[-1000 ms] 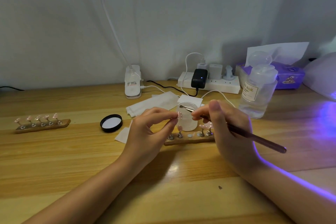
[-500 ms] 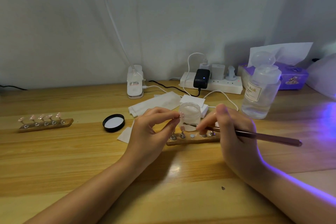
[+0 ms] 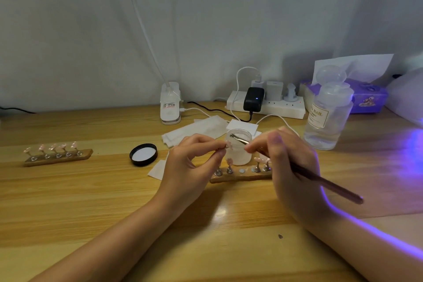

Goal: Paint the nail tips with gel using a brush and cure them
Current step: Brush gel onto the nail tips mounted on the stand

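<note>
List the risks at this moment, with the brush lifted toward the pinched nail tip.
1. The left hand pinches the nail tip only by its edge; brush pressure might tip or drop it.
2. The open gel jar stands right behind both hands; the right hand or brush could knock it.
3. Purple lamp light spills over the table, so exposed gel may start curing early.

On my wooden desk (image 3: 68, 201), a white power strip (image 3: 274, 107) sat at twelve o'clock against the wall, carrying a black adapter (image 3: 253, 99) and white chargers. A white clip lamp base (image 3: 170, 104) stood at eleven o'clock, with folded white wipes (image 3: 194, 130) lying just before it. At two o'clock a purple tissue box (image 3: 368, 98) rested behind a clear pump bottle (image 3: 327, 119).
</note>
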